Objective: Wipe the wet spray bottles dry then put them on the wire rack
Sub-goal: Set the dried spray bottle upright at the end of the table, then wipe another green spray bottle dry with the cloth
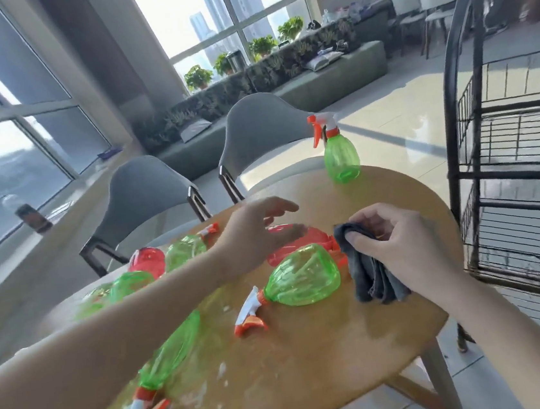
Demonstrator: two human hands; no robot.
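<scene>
The right hand [397, 243] pinches a dark grey cloth [370, 270] that hangs onto the wooden table [312, 351], while the left hand [258, 236] hovers with fingers spread above a red spray bottle [299, 241]. Just beside the cloth lies a green spray bottle [300, 280]; more bottles lie to its left. One green bottle [341, 159] stands upright at the far edge, near the black wire rack [508, 150].

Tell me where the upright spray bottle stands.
The upright green spray bottle stands alone at the wooden table's far edge, right of the grey chairs and left of the wire rack.
</scene>
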